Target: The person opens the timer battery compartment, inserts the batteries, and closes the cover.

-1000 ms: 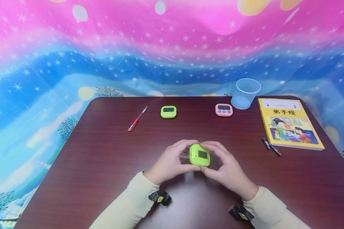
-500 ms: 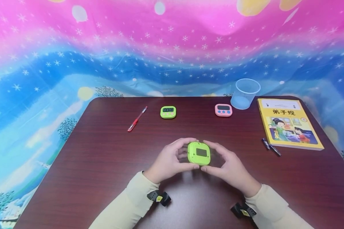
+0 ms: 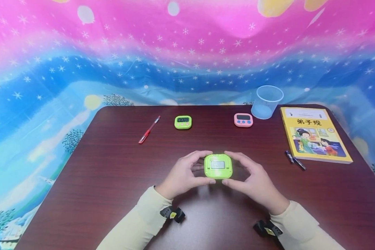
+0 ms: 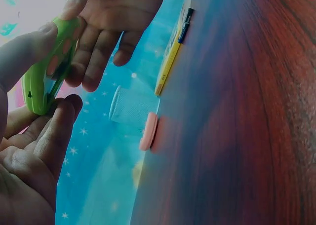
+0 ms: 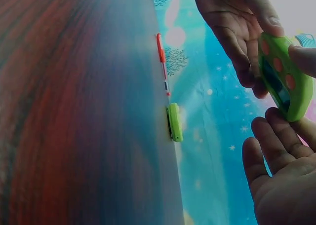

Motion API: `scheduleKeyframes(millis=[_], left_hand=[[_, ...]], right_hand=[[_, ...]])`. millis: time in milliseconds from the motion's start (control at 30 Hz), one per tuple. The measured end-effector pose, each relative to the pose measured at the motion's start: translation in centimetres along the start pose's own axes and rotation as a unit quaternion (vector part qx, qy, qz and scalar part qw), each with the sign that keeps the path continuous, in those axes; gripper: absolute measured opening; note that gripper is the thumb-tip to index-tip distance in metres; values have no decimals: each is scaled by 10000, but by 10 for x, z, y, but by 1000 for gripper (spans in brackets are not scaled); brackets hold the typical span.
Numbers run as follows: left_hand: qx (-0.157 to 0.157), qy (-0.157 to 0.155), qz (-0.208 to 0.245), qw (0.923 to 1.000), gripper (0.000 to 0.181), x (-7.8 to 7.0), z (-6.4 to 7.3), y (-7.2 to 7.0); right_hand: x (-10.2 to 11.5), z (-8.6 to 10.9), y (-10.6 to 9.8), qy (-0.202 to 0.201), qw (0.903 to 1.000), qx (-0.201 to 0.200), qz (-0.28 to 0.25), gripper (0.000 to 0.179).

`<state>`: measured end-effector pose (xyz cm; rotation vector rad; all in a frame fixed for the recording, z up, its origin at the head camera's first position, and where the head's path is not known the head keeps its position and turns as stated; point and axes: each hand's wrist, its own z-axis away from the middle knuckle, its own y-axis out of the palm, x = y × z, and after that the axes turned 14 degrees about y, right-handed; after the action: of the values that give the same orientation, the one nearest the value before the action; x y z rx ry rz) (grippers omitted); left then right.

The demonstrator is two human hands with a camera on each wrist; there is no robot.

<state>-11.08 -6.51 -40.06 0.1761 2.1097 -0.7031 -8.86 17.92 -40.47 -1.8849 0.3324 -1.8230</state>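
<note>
Above the table, both hands hold a green digital timer (image 3: 218,166), its back turned up toward the head camera. My left hand (image 3: 184,172) pinches its left side between thumb and forefinger. On the opposite side my right hand (image 3: 253,177) grips it the same way, thumb at the near edge. From below, the right wrist view shows the held timer's orange buttons (image 5: 277,65) and dark screen (image 5: 275,82) facing the table. The other fingers of both hands spread out under the timer without wrapping it.
A second green timer (image 3: 183,122) lies at the back beside a red pen (image 3: 149,130). To the right are a pink timer (image 3: 243,120), a clear plastic cup (image 3: 266,102), a yellow book (image 3: 315,135) and two small dark batteries (image 3: 295,160). A patterned cloth (image 3: 187,52) hangs behind.
The held timer has turned so its back faces the head camera more squarely. My right hand has shifted slightly right. The far green timer's reading went from 00:08 to 00:09.
</note>
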Motion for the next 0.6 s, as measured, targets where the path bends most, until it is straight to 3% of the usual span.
scheduleKeyframes(millis=[167,267,367,467,600], left_hand=[[-162,-26,27,9999,73,2,1,3],[-382,-61,93,9992,72,3,2,6],[-677,-48,199,9975,72,5,2,10],[-1010,-20,327,9943,72,6,2,16],[-1330,-47,496,9899,71,6,3,24]], right_hand=[[-1,0,1,97,9995,99,-290,74],[-2,-1,4,130,9949,272,-966,73],[-2,-1,10,140,9799,515,-1923,71],[0,0,16,216,9558,671,-2853,68],[5,4,23,410,9290,600,-3629,60]])
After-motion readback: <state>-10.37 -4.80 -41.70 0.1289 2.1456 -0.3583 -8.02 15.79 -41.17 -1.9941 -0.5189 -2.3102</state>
